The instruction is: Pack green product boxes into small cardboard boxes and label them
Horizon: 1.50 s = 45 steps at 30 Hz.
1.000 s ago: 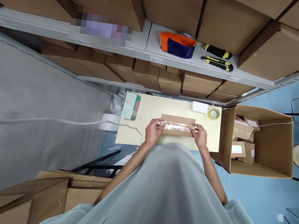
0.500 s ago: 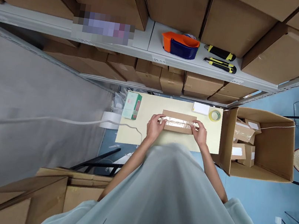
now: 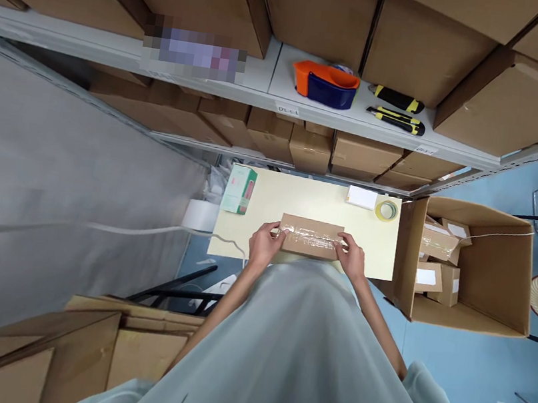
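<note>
Both our hands pinch the taped cardboard box [image 3: 310, 247] by its ends.
Left hand [image 3: 264, 244] and right hand [image 3: 352, 258], fingers nearly closed, probably keep it level above the table [image 3: 270, 195].

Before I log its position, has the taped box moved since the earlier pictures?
Yes: the taped box is nearer the front edge of the table and slightly left, farther from the tape roll.

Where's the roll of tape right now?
In the head view, the roll of tape lies flat near the far right corner of the pale tabletop, just right of the small white box.
</note>
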Each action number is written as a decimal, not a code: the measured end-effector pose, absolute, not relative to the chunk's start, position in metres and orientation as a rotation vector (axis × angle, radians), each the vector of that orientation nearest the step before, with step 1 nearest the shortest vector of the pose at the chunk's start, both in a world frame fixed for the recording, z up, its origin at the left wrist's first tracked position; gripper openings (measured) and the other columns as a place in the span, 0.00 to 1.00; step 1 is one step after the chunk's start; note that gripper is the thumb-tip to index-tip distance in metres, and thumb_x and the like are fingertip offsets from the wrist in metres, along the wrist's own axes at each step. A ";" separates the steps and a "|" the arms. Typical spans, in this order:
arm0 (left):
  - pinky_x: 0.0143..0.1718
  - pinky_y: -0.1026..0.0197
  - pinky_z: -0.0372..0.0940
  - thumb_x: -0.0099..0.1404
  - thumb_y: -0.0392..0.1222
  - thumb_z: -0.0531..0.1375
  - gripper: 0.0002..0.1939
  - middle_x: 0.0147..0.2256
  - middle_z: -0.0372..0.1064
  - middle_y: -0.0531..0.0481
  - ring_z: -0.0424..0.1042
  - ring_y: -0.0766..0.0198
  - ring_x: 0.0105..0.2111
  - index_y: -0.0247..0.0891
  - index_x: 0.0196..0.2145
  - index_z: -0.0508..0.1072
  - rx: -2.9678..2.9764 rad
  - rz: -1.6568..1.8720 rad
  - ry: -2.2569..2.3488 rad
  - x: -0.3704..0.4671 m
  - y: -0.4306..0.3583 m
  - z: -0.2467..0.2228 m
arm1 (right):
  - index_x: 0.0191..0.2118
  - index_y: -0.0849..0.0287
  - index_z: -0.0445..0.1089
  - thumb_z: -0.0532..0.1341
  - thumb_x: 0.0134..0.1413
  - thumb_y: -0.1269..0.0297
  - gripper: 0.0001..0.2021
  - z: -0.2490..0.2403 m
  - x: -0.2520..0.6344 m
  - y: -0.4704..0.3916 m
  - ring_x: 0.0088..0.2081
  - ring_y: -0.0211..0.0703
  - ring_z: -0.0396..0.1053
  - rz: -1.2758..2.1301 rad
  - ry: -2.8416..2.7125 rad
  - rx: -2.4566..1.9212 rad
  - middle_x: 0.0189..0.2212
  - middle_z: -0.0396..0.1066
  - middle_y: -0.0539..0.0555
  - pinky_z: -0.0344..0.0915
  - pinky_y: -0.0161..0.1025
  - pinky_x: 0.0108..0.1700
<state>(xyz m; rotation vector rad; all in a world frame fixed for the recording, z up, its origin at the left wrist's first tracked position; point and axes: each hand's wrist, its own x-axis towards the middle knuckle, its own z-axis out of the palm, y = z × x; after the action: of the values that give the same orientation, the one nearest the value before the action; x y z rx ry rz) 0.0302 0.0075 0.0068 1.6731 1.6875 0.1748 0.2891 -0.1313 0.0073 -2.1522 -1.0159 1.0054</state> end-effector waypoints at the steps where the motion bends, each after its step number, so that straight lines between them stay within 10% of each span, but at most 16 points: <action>1: 0.55 0.52 0.75 0.74 0.50 0.65 0.19 0.60 0.82 0.43 0.86 0.52 0.45 0.42 0.57 0.83 1.681 0.203 1.685 0.033 0.007 0.007 | 0.60 0.46 0.75 0.64 0.72 0.54 0.15 0.007 0.291 -0.131 0.52 0.57 0.87 1.005 -1.019 -2.144 0.57 0.84 0.53 0.82 0.50 0.55; 45: 0.56 0.57 0.76 0.77 0.46 0.65 0.19 0.59 0.79 0.43 0.85 0.57 0.46 0.42 0.62 0.81 1.748 0.301 1.351 0.078 -0.007 -0.013 | 0.65 0.52 0.72 0.54 0.72 0.51 0.23 -0.034 0.319 -0.156 0.51 0.57 0.85 0.799 -0.904 -2.218 0.56 0.84 0.61 0.81 0.51 0.52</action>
<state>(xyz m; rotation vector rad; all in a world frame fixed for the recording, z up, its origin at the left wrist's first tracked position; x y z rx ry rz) 0.0785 -0.0070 -0.0129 1.7479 1.3512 0.3010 0.3188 -0.1561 -0.0343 -2.2184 -0.9044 0.7990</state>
